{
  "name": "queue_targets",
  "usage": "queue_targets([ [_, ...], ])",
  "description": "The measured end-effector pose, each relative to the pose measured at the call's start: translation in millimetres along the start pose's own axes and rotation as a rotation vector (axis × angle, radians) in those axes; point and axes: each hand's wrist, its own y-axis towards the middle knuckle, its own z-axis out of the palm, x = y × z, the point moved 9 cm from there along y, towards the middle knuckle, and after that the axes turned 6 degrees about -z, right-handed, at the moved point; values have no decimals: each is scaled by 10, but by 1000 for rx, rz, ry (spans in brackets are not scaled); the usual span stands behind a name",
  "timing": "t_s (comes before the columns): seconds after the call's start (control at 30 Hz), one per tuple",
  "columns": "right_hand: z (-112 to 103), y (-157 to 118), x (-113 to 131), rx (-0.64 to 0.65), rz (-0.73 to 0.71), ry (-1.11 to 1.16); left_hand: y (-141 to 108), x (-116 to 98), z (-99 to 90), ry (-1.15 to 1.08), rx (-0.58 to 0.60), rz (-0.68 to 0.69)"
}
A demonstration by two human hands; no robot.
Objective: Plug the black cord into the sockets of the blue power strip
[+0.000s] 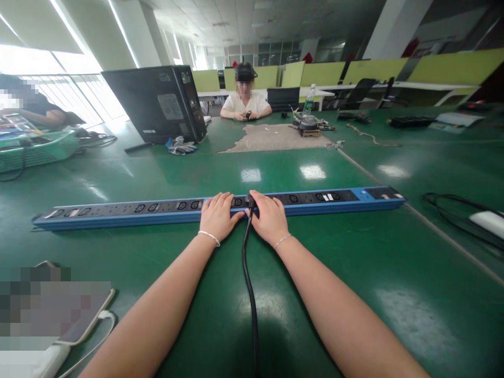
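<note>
A long blue power strip (173, 212) with a black face and several sockets lies across the green table in front of me. My left hand (218, 216) is closed over the strip just left of its middle, fingers on the far edge and thumb toward the plug. My right hand (268, 215) grips a black power plug (249, 200) at the strip's face, beside a socket. Whether its pins sit inside a socket is hidden. From the plug a black cable (248, 273) runs down toward me between my forearms.
At the back left stands a black computer tower (153, 105) with gloves (180, 146) beside it. A green basket (39, 149) is at far left, a phone (86, 315) at near left. Black cables (452, 207) lie right. Across the table sits a person (246, 102); another is far left.
</note>
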Motion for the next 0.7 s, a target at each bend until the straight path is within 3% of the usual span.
queue_targets([
  [0.37,30,138,95,-2,-2,-204,-1,-4,10,-48,-20,-23],
  [0.7,61,110,-29,-96,89,-100,7,0,16,-66,5,-39],
])
